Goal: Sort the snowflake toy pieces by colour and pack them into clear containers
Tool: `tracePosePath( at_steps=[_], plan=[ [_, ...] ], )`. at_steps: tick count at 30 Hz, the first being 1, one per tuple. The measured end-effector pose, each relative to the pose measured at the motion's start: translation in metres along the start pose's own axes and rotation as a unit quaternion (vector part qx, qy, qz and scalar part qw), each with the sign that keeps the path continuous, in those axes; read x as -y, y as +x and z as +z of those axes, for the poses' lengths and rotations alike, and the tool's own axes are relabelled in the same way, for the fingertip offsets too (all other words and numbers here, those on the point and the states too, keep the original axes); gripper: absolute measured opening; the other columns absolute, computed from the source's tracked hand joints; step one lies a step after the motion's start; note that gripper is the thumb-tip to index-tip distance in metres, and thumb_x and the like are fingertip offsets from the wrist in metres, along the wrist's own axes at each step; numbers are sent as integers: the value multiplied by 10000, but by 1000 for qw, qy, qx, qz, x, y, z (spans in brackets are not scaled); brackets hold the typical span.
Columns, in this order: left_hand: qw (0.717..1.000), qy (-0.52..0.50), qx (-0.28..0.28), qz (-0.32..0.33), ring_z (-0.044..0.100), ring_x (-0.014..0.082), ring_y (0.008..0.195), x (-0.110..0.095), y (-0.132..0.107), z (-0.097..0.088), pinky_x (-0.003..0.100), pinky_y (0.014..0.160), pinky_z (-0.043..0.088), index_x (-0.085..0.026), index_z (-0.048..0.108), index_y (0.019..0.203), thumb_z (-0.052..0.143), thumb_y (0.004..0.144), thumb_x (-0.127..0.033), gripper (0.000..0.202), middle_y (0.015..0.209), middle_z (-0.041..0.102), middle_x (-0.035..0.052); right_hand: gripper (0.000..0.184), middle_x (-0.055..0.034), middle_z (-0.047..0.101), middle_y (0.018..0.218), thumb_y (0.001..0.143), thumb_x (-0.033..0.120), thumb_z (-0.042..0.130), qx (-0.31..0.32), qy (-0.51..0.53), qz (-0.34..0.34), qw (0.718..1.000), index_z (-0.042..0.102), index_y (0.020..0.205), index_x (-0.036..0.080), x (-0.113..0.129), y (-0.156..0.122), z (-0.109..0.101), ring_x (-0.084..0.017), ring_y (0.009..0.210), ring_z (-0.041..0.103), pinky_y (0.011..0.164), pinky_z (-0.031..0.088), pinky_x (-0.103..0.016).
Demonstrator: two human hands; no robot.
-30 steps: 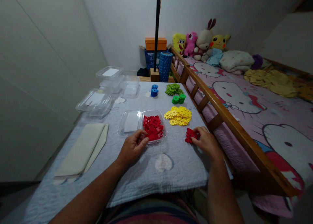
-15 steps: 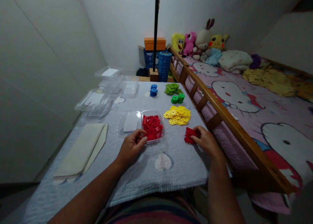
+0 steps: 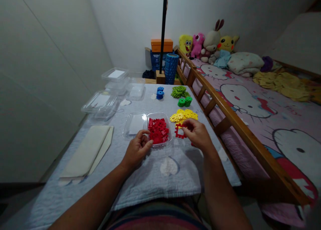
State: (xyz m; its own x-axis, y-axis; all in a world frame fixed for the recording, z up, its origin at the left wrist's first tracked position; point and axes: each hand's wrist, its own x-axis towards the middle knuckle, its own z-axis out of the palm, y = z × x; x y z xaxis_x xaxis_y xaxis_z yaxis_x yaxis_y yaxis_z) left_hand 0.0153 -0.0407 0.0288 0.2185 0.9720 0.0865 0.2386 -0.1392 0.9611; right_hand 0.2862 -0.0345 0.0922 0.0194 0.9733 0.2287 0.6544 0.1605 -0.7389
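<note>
While the red square (image 3: 181,136) is sitting just right of the clear tub (image 3: 171,131), the right hand (image 3: 197,133), much the nearer one, is pinching it from the right. No side of it is looking clearly longer. At the tub's near left corner, the left hand (image 3: 137,148) is resting with bent fingers; I cannot tell if it is gripping. Yellow flowers (image 3: 184,115) are lying on the far side.

The right hand (image 3: 198,134) is now farther left, nearer the clear tub (image 3: 171,129), pinching 1 notched red square frame (image 3: 176,131) (hollow in the middle) by the yellow flower-shaped discs (image 3: 186,115); the loose red pieces (image 3: 192,144) now lie mostly hidden behind it.
</note>
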Motion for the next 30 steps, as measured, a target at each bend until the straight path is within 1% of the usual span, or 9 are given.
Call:
tracePosePath(
  at_steps=[3, 5, 8, 11, 14, 17, 21, 25, 30],
  plan=[
    [1000, -17, -3, 1, 456, 112, 588, 1, 0, 0, 230, 576, 356, -230, 517, 1204, 626, 917, -389, 345, 683, 458, -76, 116, -57, 675, 890, 820, 137, 569, 53, -96, -81, 991, 670, 856, 181, 32, 19, 33, -186, 855, 601, 818, 466, -309],
    [1000, -23, -2, 2, 459, 110, 591, 3, 0, 0, 228, 578, 363, -232, 499, 1221, 623, 923, -386, 357, 684, 463, -78, 137, -91, 672, 973, 842, 133, 574, 79, -164, -100, 978, 691, 904, 167, 46, 26, 53, -214, 951, 589, 891, 454, -336],
    [1000, -25, 0, 3, 461, 106, 585, 7, 0, 0, 223, 566, 364, -235, 487, 1233, 616, 929, -383, 362, 685, 463, -81, 167, -121, 658, 1061, 890, 187, 580, 110, -226, -109, 962, 711, 991, 164, 55, 28, 74, -251, 1028, 568, 929, 445, -373],
    [1000, -23, 0, 6, 467, 107, 589, 8, 1, 0, 222, 564, 371, -233, 479, 1247, 614, 928, -385, 377, 693, 466, -79, 215, -133, 655, 1093, 891, 230, 617, 109, -220, -113, 963, 707, 1072, 157, 52, 24, 78, -268, 1049, 568, 943, 448, -396],
    [1000, -21, 0, 5, 470, 107, 591, 7, 1, 0, 223, 562, 377, -231, 482, 1251, 615, 924, -387, 386, 694, 468, -78, 234, -116, 668, 1058, 883, 208, 626, 71, -149, -103, 981, 695, 1100, 156, 37, 20, 63, -246, 1017, 591, 939, 459, -381],
    [1000, -15, -2, 3, 465, 106, 587, 4, 0, -1, 225, 563, 380, -229, 496, 1245, 613, 920, -386, 380, 689, 461, -80, 177, -83, 685, 1003, 877, 203, 619, 22, -74, -78, 994, 697, 1035, 183, 8, 15, 33, -217, 960, 618, 889, 477, -352],
    [1000, -3, -3, 8, 461, 105, 591, 2, 0, -1, 227, 569, 378, -225, 520, 1239, 614, 918, -389, 373, 689, 462, -78, 179, -75, 687, 978, 851, 235, 608, -51, -83, 24, 995, 700, 994, 180, -40, -1, -14, -203, 866, 627, 805, 488, -331],
    [1000, 0, -3, 5, 465, 103, 585, 1, 0, -1, 227, 567, 378, -222, 542, 1224, 612, 915, -383, 355, 684, 468, -76, 149, -58, 687, 921, 838, 263, 623, 1, -132, 98, 986, 713, 936, 197, -73, -29, -40, -191, 789, 620, 740, 473, -314],
    [1000, 0, 1, -5, 473, 103, 577, 1, 1, -1, 228, 555, 382, -213, 562, 1217, 615, 909, -384, 356, 692, 479, -70, 198, -60, 664, 955, 788, 256, 702, 56, -139, 85, 985, 692, 977, 198, -78, -57, -34, -205, 873, 634, 800, 485, -318]
  ],
)
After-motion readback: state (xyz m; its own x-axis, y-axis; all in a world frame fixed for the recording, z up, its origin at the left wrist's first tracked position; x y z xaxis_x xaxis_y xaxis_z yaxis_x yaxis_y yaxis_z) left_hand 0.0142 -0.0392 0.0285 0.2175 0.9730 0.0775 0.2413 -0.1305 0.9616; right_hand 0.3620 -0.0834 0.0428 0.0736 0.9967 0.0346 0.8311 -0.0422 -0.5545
